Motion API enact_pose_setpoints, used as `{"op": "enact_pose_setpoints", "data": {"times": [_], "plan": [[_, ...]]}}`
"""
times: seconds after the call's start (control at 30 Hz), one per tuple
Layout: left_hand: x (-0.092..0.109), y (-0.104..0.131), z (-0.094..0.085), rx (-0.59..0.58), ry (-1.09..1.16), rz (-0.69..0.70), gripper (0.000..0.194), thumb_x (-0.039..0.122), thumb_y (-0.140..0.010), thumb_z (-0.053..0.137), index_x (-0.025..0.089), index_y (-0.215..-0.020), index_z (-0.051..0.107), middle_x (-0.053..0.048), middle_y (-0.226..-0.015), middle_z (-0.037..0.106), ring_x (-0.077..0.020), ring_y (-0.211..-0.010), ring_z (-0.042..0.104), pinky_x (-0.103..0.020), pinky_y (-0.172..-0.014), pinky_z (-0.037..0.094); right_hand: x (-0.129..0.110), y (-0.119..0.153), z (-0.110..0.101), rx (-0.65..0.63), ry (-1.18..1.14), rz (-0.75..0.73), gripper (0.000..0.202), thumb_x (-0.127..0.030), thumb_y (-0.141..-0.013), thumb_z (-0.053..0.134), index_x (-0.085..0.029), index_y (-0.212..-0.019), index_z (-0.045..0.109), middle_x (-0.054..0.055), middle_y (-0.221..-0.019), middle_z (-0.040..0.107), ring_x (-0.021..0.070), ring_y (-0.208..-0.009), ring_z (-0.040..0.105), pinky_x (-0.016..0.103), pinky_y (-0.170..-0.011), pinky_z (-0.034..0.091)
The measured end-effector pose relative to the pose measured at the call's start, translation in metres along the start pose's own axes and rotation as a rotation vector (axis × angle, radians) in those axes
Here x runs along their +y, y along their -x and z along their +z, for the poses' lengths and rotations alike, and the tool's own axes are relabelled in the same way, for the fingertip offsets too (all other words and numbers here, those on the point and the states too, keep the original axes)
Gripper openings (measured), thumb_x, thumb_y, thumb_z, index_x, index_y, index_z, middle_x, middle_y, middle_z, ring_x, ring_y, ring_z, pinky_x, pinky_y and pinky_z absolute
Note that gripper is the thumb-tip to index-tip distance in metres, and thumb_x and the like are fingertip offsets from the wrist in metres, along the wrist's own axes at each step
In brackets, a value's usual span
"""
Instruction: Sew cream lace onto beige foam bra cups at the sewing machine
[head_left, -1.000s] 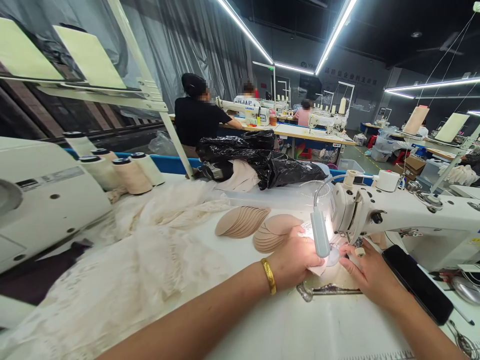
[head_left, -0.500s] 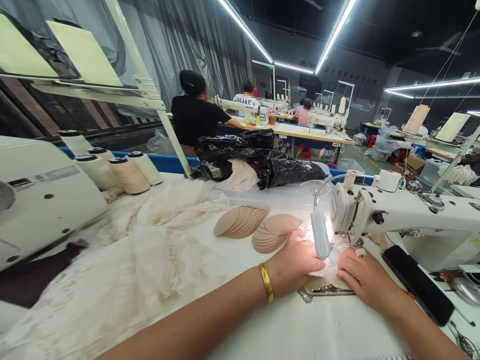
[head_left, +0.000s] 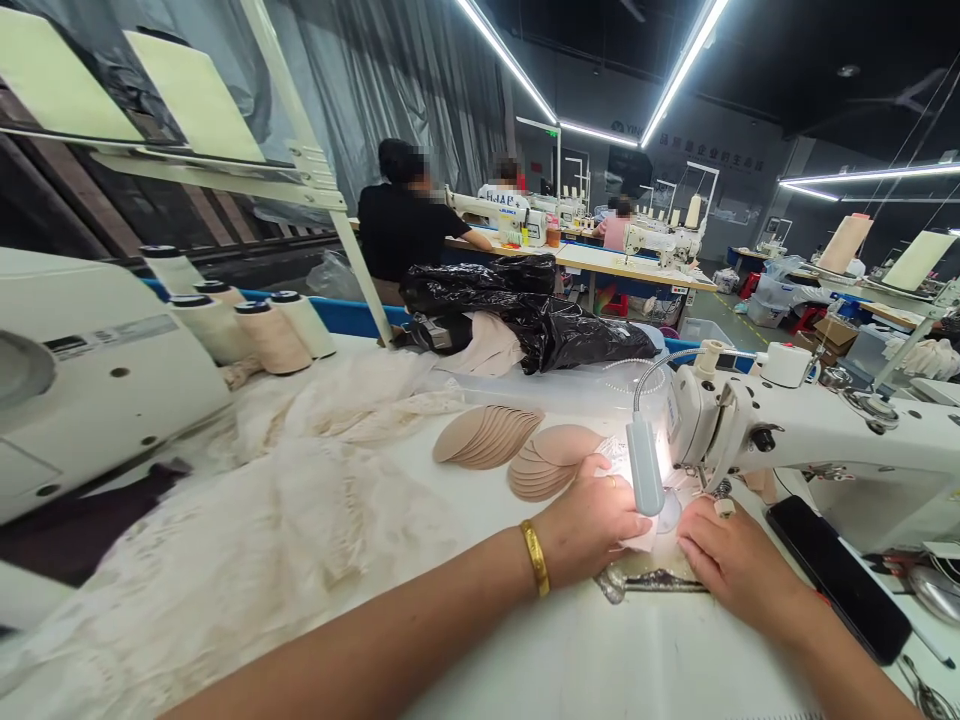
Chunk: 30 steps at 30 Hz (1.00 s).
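The pale fabric (head_left: 617,455) is gripped between the thumb and fingers of the left hand (head_left: 589,525), right of centre in the frame; the right hand (head_left: 724,550) is laid low with curled fingers beside the needle area, and whether anything is pinched by it cannot be told; the fabric is lit by a grey lamp (head_left: 644,468), by which its middle is covered; its lace edge is seen slanting above the left hand and a plain corner is shown below the thumb, but its full long axis cannot be made out.

The arm of the sewing machine (head_left: 840,430) is stretched across the right of the frame, its needle end turned left; a dark phone (head_left: 838,575) is laid aslant near the right hand; two fans of beige leaf-shaped pads (head_left: 484,437) are spread left of the left hand, the farther one's tips pointed to the upper right; the white table (head_left: 525,650) is covered at left by heaped cream lace (head_left: 300,540); thread cones (head_left: 274,338) are stood beyond it, and a black plastic bag (head_left: 577,328) is heaped at upper centre.

Behind, workers (head_left: 405,230) are seated at other machines; the upper left is hung with a grey curtain (head_left: 420,80); the dark ceiling is crossed by strip lights (head_left: 686,65).
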<state>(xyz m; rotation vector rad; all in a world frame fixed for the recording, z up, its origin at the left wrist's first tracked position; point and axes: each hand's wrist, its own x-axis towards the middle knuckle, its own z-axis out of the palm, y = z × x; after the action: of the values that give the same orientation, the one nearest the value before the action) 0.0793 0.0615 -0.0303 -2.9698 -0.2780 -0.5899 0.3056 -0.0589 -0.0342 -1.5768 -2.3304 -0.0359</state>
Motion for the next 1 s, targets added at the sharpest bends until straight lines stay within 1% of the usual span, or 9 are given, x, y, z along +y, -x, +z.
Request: {"op": "enact_pose_setpoints", "data": {"times": [0.13,0.27,0.33,0.4,0.5,0.63,0.8,1.0], "plan": [[0.0,-0.001,0.002,-0.015,0.019,-0.019,0.003,0.02,-0.084,0.069,0.022,-0.086,0.069,-0.001,-0.082,0.073,-0.0216,-0.084,0.065,-0.042,-0.092,0.033,0.003,0.001,0.001,-0.002,-0.002,0.005,0.023,-0.015,-0.104,0.038,-0.021,-0.09,0.056,0.004,-0.093,0.065,0.0207,-0.078,0.051,0.035,-0.071,0.038],[0.004,-0.001,0.0,0.023,0.036,-0.004,0.004,0.019,-0.086,0.067,0.021,-0.083,0.066,-0.001,-0.084,0.072,-0.021,-0.084,0.064,-0.042,-0.091,0.032,0.002,0.001,-0.004,-0.003,-0.024,-0.007,0.024,-0.017,-0.105,0.039,-0.022,-0.09,0.057,0.003,-0.092,0.064,0.0198,-0.077,0.05,0.034,-0.071,0.036],[0.007,0.0,-0.002,0.041,0.047,0.006,0.008,0.016,-0.086,0.065,0.02,-0.08,0.064,-0.001,-0.087,0.073,-0.0198,-0.082,0.062,-0.042,-0.091,0.03,-0.001,0.001,-0.007,-0.004,-0.064,-0.026,0.022,-0.019,-0.105,0.041,-0.022,-0.094,0.059,0.003,-0.093,0.063,0.0203,-0.08,0.052,0.034,-0.072,0.037],[0.01,0.0,-0.003,0.052,0.056,0.011,0.012,0.013,-0.086,0.063,0.019,-0.075,0.061,0.001,-0.085,0.073,-0.0183,-0.077,0.06,-0.043,-0.09,0.029,-0.005,0.0,-0.01,-0.016,-0.102,-0.061,0.02,-0.019,-0.105,0.043,-0.023,-0.1,0.061,0.003,-0.096,0.063,0.0203,-0.083,0.053,0.035,-0.075,0.038],[0.014,0.001,-0.005,0.053,0.064,0.016,0.019,0.017,-0.089,0.064,0.018,-0.071,0.058,0.002,-0.078,0.069,-0.0175,-0.073,0.057,-0.044,-0.09,0.028,-0.01,-0.001,-0.012,-0.044,-0.128,-0.105,0.019,-0.018,-0.105,0.045,-0.025,-0.103,0.062,0.002,-0.095,0.062,0.0196,-0.085,0.055,0.034,-0.075,0.039],[0.015,0.001,-0.007,0.029,0.064,0.027,0.02,0.018,-0.09,0.064,0.018,-0.07,0.059,0.003,-0.074,0.067,-0.0171,-0.072,0.056,-0.041,-0.087,0.028,-0.015,-0.001,-0.012,-0.071,-0.136,-0.124,0.018,-0.018,-0.105,0.047,-0.024,-0.098,0.063,0.003,-0.093,0.06,0.0196,-0.086,0.056,0.033,-0.074,0.04],[0.016,0.003,-0.009,0.035,0.07,0.035,0.02,0.019,-0.092,0.064,0.02,-0.072,0.063,0.003,-0.074,0.067,-0.0162,-0.072,0.055,-0.04,-0.088,0.03,-0.014,0.0,-0.009,-0.09,-0.132,-0.112,0.018,-0.02,-0.105,0.046,-0.024,-0.102,0.064,0.003,-0.093,0.061,0.0205,-0.088,0.057,0.035,-0.076,0.043],[0.019,0.005,-0.01,0.043,0.049,0.054,0.022,0.019,-0.09,0.064,0.021,-0.068,0.064,0.005,-0.072,0.065,-0.0133,-0.062,0.045,-0.042,-0.092,0.029,-0.013,-0.001,-0.009,-0.094,-0.151,-0.09,0.021,-0.019,-0.105,0.047,-0.026,-0.109,0.066,0.003,-0.093,0.061,0.021,-0.088,0.058,0.035,-0.077,0.045]]}}
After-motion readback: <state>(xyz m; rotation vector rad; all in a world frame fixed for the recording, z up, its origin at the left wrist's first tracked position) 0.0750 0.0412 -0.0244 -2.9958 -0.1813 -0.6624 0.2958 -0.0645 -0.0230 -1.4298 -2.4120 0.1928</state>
